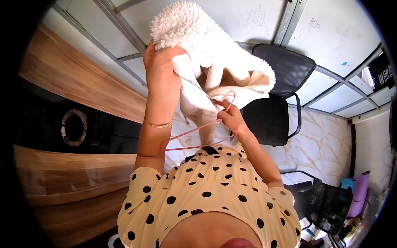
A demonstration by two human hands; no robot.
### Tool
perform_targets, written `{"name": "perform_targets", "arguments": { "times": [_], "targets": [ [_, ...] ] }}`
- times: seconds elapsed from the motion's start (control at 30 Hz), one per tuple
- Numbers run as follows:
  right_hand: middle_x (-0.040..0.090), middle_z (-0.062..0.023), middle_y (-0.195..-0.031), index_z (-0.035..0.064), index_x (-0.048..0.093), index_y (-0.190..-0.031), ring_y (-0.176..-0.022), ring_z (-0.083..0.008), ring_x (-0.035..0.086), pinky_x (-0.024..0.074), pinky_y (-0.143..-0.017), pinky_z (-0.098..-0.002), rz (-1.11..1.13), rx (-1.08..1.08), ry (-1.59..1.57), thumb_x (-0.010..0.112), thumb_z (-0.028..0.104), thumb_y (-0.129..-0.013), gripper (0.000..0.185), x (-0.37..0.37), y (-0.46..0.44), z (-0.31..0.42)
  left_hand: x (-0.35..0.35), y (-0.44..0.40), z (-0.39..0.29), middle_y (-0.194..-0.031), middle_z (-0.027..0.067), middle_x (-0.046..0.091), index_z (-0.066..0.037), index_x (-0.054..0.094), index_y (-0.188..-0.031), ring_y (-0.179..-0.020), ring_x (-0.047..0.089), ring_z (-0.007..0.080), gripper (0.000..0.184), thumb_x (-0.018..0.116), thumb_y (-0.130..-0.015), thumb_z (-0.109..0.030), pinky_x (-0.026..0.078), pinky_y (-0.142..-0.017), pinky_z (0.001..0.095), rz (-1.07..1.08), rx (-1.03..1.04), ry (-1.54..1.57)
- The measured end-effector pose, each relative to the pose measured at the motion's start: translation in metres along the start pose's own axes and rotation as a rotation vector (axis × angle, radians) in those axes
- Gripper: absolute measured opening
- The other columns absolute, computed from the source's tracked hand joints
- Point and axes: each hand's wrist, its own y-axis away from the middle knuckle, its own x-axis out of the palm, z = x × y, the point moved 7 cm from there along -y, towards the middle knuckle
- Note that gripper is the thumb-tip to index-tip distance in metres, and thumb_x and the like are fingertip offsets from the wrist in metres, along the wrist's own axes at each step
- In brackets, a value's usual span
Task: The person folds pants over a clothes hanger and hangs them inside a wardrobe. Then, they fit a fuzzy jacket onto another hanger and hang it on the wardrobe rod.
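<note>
A white fluffy fleece jacket (pixel 231 53) hangs in front of me, with its opening and lining facing down toward me. My left hand (pixel 161 70) grips it near the fluffy upper part, thumb across the fabric. A zipper (pixel 189 81) runs down the edge beside that hand. Lower down, my right hand (pixel 232 119) is closed around a thin pink clothes hanger (pixel 182 148). Its hook sticks up past my fingers, and its frame extends left toward my left forearm. The fingertips of my right hand are against the jacket's lower edge; whether they pinch it I cannot tell.
A black office chair (pixel 264 120) stands right behind the jacket. Another black chair (pixel 331 206) is at the lower right, near a rolled purple mat (pixel 359 194). Wood-and-black cabinets (pixel 82 78) line the left. White panels (pixel 260 20) form the far wall above a marbled floor (pixel 322 132).
</note>
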Motion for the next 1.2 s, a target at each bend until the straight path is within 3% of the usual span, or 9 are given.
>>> {"name": "perform_targets", "arguments": {
  "times": [0.2, 0.4, 0.47, 0.57, 0.7, 0.8, 1.0, 1.1, 1.2],
  "targets": [
    [0.065, -0.004, -0.089, -0.004, 0.063, -0.12, -0.073, -0.0096, 0.059, 0.0479, -0.063, -0.0258, 0.005, -0.201, -0.114, 0.062, -0.004, -0.078, 0.043, 0.039, -0.028, -0.022, -0.004, 0.03, -0.015, -0.112, 0.0137, 0.066, 0.004, 0.06, -0.118, -0.104, 0.066, 0.0269, 0.04, 0.054, -0.079, 0.003, 0.054, -0.094, 0.0371, 0.056, -0.143, 0.108],
    [0.065, -0.0046, -0.085, -0.0037, 0.066, -0.106, -0.073, -0.0112, 0.056, 0.0471, -0.066, -0.0284, 0.02, -0.28, 0.024, 0.062, -0.002, -0.074, 0.032, 0.053, -0.021, -0.025, -0.02, 0.031, -0.02, -0.112, 0.0125, 0.066, 0.004, 0.063, -0.111, -0.102, 0.065, 0.0226, 0.031, 0.056, -0.082, -0.002, 0.053, -0.094, 0.0355, -0.008, -0.19, 0.152],
    [0.064, -0.0066, -0.086, -0.003, 0.065, -0.105, -0.077, -0.0134, 0.057, 0.0477, -0.07, -0.0299, 0.058, -0.251, 0.065, 0.064, 0.001, -0.07, 0.035, 0.056, -0.02, -0.029, -0.019, 0.038, -0.025, -0.114, 0.016, 0.065, 0.009, 0.061, -0.112, -0.106, 0.064, 0.0259, 0.032, 0.055, -0.081, 0.001, 0.053, -0.097, 0.0377, 0.004, -0.093, 0.066],
    [0.07, -0.0079, -0.103, -0.0039, 0.065, -0.114, -0.097, -0.0114, 0.063, 0.0507, -0.084, -0.0285, 0.161, -0.239, 0.123, 0.066, -0.005, -0.08, 0.033, 0.062, -0.024, -0.03, -0.024, 0.044, -0.028, -0.113, 0.0167, 0.064, 0.01, 0.061, -0.111, -0.106, 0.063, 0.0266, 0.031, 0.055, -0.082, 0.0, 0.053, -0.096, 0.0377, 0.053, 0.106, -0.087],
    [0.067, -0.0085, -0.094, -0.0025, 0.065, -0.104, -0.083, -0.0134, 0.059, 0.0492, -0.074, -0.0298, 0.116, -0.33, 0.068, 0.072, 0.004, -0.072, 0.033, 0.067, -0.022, -0.02, -0.014, 0.043, -0.024, -0.107, 0.0102, 0.066, 0.002, 0.063, -0.104, -0.102, 0.063, 0.0205, 0.019, 0.056, -0.088, -0.004, 0.051, -0.093, 0.0324, 0.019, 0.0, 0.058],
    [0.068, -0.0079, -0.091, -0.0019, 0.066, -0.104, -0.078, -0.0126, 0.059, 0.0487, -0.071, -0.0282, -0.021, -0.259, -0.041, 0.071, 0.005, -0.079, 0.027, 0.077, -0.009, 0.002, -0.011, 0.05, -0.024, -0.105, 0.0104, 0.066, 0.002, 0.062, -0.101, -0.099, 0.063, 0.0212, 0.016, 0.058, -0.086, -0.002, 0.051, -0.092, 0.0327, -0.012, -0.067, 0.126],
    [0.063, -0.0025, -0.084, -0.0019, 0.064, -0.101, -0.073, -0.0099, 0.055, 0.0459, -0.066, -0.0264, -0.236, -0.282, 0.029, 0.066, 0.004, -0.084, 0.018, 0.049, 0.013, -0.008, -0.06, 0.054, -0.067, -0.101, 0.0109, 0.065, 0.006, 0.064, -0.099, -0.094, 0.063, 0.0224, 0.018, 0.06, -0.082, 0.001, 0.053, -0.089, 0.0346, -0.134, 0.593, -0.917],
    [0.059, -0.0003, -0.082, -0.0012, 0.062, -0.098, -0.073, -0.0085, 0.051, 0.0442, -0.065, -0.0251, -0.316, -0.446, 0.021, 0.064, 0.003, -0.085, 0.014, 0.03, 0.031, 0.008, -0.19, 0.016, -0.039, -0.103, 0.0109, 0.066, 0.005, 0.065, -0.099, -0.097, 0.064, 0.0221, 0.02, 0.061, -0.08, 0.007, 0.054, -0.088, 0.034, -0.277, 0.181, -0.07],
    [0.054, 0.0005, -0.079, 0.0011, 0.057, -0.089, -0.074, -0.0075, 0.047, 0.0419, -0.067, -0.0233, -0.4, -0.551, 0.131, 0.063, 0.002, -0.085, 0.007, 0.005, 0.042, 0.036, -0.222, 0.031, -0.02, -0.102, 0.0119, 0.068, 0.006, 0.064, -0.101, -0.094, 0.066, 0.0238, 0.028, 0.061, -0.073, 0.013, 0.055, -0.082, 0.0334, -0.598, 0.205, -0.152]
  ]
}}
